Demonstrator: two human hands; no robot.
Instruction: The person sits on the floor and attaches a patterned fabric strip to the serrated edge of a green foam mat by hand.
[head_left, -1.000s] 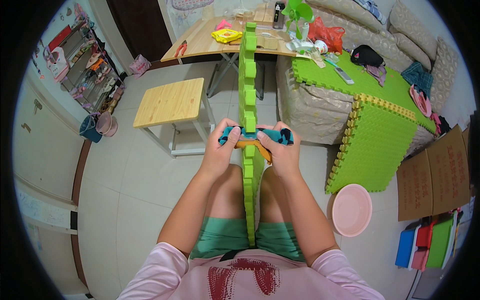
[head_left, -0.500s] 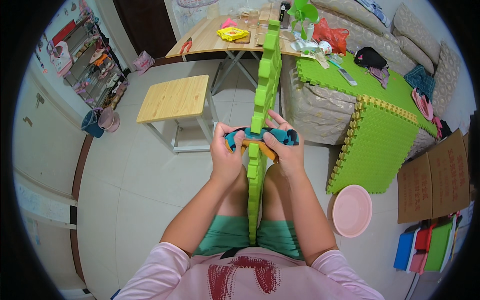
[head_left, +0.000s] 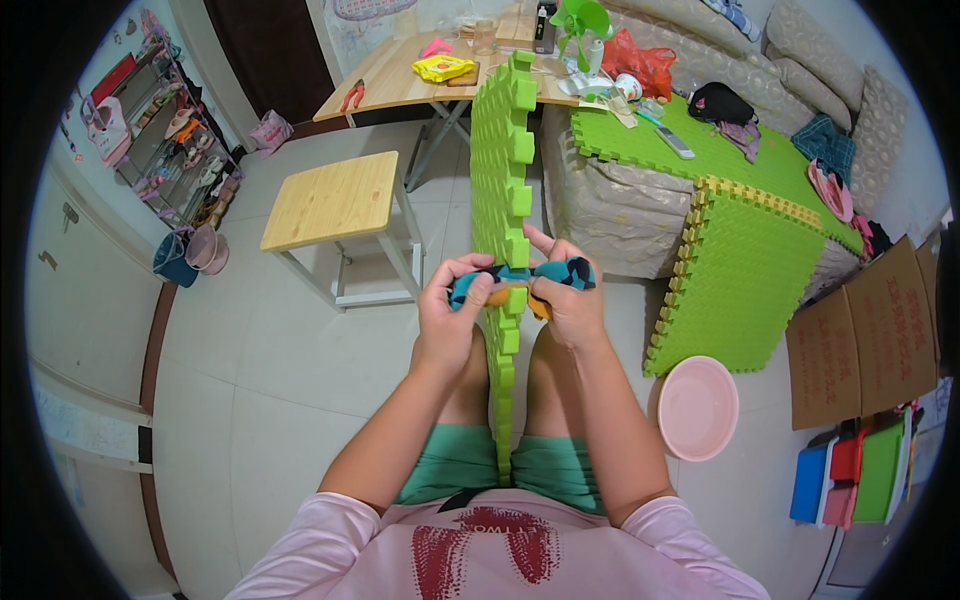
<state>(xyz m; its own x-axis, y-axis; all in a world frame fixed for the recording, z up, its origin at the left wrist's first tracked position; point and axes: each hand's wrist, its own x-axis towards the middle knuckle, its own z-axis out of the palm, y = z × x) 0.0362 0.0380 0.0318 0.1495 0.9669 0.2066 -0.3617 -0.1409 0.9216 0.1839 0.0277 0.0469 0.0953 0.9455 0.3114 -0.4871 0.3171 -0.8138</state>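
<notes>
A green foam mat (head_left: pixel 502 160) with toothed edges stands upright between my knees, its narrow edge toward me. Over that edge lies a teal, black and orange cloth (head_left: pixel 515 274), bent down on both sides. My left hand (head_left: pixel 452 300) is closed on the cloth's left part, thumb on top, beside the mat's left face. On the other side my right hand (head_left: pixel 570 300) grips the right part, with some fingers behind the mat. An orange bit of the cloth hangs below my right thumb.
A wooden stool (head_left: pixel 330 203) stands at the left, a cluttered table (head_left: pixel 385 80) ahead. To the right, more green mats (head_left: pixel 735 280) lean against a covered sofa (head_left: pixel 610 200). A pink basin (head_left: pixel 698 408) sits on the floor near a cardboard box (head_left: pixel 865 340).
The mat's top has swung left, so its left face shows more. The cloth is now drawn closer around the mat's edge. The whole view has shifted slightly.
</notes>
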